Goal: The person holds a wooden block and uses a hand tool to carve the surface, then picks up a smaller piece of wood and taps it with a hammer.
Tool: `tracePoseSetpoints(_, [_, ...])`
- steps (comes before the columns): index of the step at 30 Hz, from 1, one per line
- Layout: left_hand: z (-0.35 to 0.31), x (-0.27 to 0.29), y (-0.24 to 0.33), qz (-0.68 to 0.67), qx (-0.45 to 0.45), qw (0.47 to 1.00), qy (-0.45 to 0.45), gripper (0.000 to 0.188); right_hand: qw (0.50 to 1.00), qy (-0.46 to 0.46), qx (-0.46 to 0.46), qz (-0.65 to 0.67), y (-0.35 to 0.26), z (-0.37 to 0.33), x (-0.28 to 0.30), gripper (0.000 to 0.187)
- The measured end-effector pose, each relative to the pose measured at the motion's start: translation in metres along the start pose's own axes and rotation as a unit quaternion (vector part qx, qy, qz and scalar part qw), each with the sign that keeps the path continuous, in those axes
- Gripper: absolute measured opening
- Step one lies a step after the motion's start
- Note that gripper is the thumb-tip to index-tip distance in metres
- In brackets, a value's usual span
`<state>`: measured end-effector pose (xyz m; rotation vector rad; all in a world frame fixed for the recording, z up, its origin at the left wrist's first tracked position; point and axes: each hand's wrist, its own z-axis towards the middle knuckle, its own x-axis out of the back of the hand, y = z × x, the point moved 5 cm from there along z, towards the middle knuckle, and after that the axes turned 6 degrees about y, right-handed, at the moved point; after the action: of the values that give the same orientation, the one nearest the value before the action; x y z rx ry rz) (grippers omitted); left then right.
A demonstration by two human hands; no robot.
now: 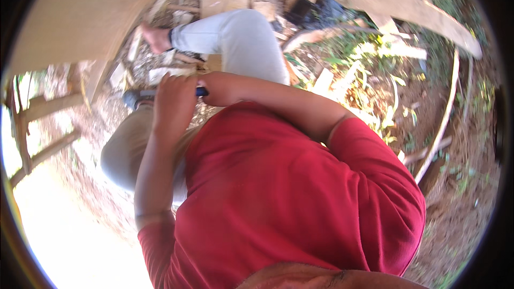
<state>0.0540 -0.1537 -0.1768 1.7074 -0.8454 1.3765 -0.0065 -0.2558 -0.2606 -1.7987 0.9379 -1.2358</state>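
My left hand (pixel 178 92) and my right hand (pixel 215 86) are close together in front of my red shirt, left of the picture's middle. Between them shows a short dark blue, handle-like piece (pixel 201 91). Both hands are closed around it, and the fingers cover most of it. Its kind cannot be told. Just left of my left hand, a dark grey-blue object (pixel 138 98) lies by my bent left leg; it is partly hidden and blurred. My right leg is bent in front, its bare foot resting on ground strewn with wood scraps.
A large pale wooden board (pixel 75 16) fills the upper left. Wood offcuts (pixel 227 2) litter the ground ahead. A black plastic bag (pixel 324 12) and a long curved plank (pixel 407 13) lie at upper right, beside grass. A wooden frame (pixel 45 107) stands at the left.
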Motion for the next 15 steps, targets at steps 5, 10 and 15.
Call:
tracePoseSetpoints(5, [-0.033, 0.051, -0.013, -0.013, 0.068, 0.993, 0.096, 0.042, 0.99, 0.038, -0.06, 0.123, 0.057, 0.018, -0.016, 0.027])
tracePoseSetpoints(10, [-0.089, 0.077, -0.08, -0.063, 0.204, 0.972, 0.1, 0.048, 0.942, 0.054, -0.189, 0.271, 0.046, 0.008, 0.014, 0.025])
tracePoseSetpoints(15, [-0.113, 0.084, -0.169, -0.057, 0.318, 0.946, 0.018, 0.041, 0.925, 0.084, -0.242, 0.281, 0.054, -0.004, 0.057, 0.023])
